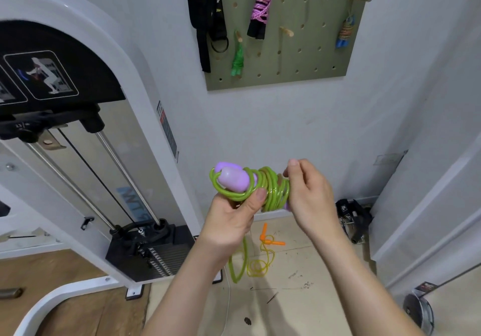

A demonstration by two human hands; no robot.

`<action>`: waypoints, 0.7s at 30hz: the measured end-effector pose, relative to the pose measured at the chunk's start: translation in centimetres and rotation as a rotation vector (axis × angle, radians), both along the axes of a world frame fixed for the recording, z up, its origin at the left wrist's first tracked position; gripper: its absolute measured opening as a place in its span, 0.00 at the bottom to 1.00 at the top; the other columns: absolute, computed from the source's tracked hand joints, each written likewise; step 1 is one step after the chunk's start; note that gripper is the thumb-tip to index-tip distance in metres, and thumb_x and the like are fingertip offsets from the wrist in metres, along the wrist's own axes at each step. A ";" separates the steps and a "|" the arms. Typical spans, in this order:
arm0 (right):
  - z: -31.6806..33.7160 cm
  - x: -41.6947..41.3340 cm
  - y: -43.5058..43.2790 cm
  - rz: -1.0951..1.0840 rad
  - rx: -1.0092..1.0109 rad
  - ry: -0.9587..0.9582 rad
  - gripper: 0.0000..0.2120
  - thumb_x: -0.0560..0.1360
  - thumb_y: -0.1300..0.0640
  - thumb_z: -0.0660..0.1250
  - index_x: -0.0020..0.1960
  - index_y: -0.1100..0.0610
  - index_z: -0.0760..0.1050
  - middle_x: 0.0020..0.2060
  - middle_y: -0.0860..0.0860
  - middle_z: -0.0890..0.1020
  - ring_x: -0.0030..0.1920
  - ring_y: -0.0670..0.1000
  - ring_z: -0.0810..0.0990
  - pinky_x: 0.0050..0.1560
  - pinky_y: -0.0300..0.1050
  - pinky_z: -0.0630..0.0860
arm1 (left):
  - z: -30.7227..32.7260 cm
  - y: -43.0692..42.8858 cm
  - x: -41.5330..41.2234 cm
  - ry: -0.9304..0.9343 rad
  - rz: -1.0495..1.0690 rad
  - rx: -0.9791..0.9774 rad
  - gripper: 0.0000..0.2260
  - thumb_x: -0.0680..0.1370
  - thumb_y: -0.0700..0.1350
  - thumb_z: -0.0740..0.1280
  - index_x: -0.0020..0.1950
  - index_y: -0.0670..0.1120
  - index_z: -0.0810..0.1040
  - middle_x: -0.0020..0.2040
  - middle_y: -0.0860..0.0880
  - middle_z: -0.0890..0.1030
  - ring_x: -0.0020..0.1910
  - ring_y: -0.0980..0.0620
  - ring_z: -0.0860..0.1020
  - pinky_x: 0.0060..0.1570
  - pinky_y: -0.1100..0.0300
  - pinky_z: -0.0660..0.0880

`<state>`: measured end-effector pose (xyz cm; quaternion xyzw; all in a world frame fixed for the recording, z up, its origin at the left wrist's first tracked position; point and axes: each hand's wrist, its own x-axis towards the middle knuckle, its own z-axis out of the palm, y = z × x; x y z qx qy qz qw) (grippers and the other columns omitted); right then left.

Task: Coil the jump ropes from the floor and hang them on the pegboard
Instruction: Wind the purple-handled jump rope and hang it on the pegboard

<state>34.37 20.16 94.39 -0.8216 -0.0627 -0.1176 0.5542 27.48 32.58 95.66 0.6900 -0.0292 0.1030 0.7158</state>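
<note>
Three coiled ropes (260,5) on one pegboard (307,57), one green rope (273,190) in two hands (231,218), one yellow rope (260,265) on the floor.

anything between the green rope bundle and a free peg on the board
Nothing visible does. The green rope, held in both hands, has open air up to the pegboard, where the middle peg is bare.

- One view only, from a camera on the person's head, wide-angle, with edges bowed.
- It faces forward and down toward a wall (260,127) and the floor (299,270).
- Both hands sit close, centre frame; the pegboard (299,57) hangs above, farther off.
</note>
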 end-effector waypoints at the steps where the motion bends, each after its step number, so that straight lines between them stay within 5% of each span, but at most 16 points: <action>1: 0.7 0.0 -0.7 0.070 -0.010 0.042 0.18 0.79 0.41 0.58 0.43 0.54 0.74 0.31 0.50 0.79 0.35 0.50 0.78 0.41 0.49 0.75 | 0.2 0.3 -0.1 -0.040 -0.083 0.041 0.17 0.79 0.42 0.64 0.35 0.59 0.81 0.22 0.59 0.70 0.22 0.63 0.65 0.24 0.70 0.63; 4: 3.2 -0.2 -2.3 0.473 0.171 0.282 0.27 0.71 0.31 0.60 0.53 0.53 0.76 0.38 0.50 0.80 0.35 0.46 0.78 0.33 0.39 0.74 | 1.4 0.9 -0.8 -0.155 -0.387 0.084 0.26 0.79 0.29 0.53 0.42 0.57 0.82 0.29 0.65 0.77 0.28 0.69 0.75 0.32 0.79 0.68; 8: 4.1 -1.3 -1.7 0.982 0.245 0.562 0.23 0.69 0.48 0.72 0.60 0.58 0.74 0.37 0.58 0.80 0.30 0.56 0.77 0.28 0.41 0.72 | 2.3 1.9 -0.8 -0.104 -0.545 0.170 0.07 0.76 0.34 0.56 0.48 0.43 0.71 0.33 0.66 0.78 0.31 0.68 0.75 0.33 0.78 0.68; 13: 4.1 -1.5 -1.4 0.929 0.262 0.396 0.19 0.70 0.56 0.71 0.61 0.51 0.76 0.34 0.53 0.79 0.27 0.52 0.76 0.21 0.37 0.68 | 3.4 2.7 -0.4 -0.035 -0.476 0.248 0.05 0.74 0.37 0.68 0.45 0.46 0.77 0.37 0.59 0.81 0.39 0.61 0.79 0.43 0.68 0.73; 16: 3.6 -1.7 -1.2 0.871 0.331 0.308 0.17 0.71 0.56 0.69 0.60 0.55 0.77 0.33 0.52 0.79 0.26 0.51 0.74 0.21 0.37 0.68 | 2.7 3.6 -0.3 0.023 -0.272 0.496 0.05 0.73 0.50 0.72 0.46 0.53 0.79 0.36 0.52 0.81 0.38 0.58 0.78 0.42 0.60 0.75; 18: 3.1 -1.4 -1.2 0.769 0.415 0.292 0.14 0.71 0.56 0.69 0.55 0.60 0.77 0.32 0.56 0.77 0.23 0.54 0.71 0.22 0.36 0.68 | 2.0 4.2 -0.4 0.009 -0.026 0.834 0.11 0.73 0.61 0.67 0.52 0.58 0.78 0.33 0.52 0.78 0.32 0.59 0.73 0.38 0.57 0.73; 21: 2.5 -1.4 -1.4 0.740 0.530 0.343 0.14 0.71 0.57 0.68 0.52 0.65 0.76 0.35 0.71 0.75 0.21 0.54 0.69 0.23 0.37 0.70 | 1.9 4.4 -1.3 -0.006 0.043 0.783 0.07 0.78 0.55 0.63 0.54 0.59 0.78 0.29 0.55 0.75 0.30 0.56 0.72 0.37 0.57 0.73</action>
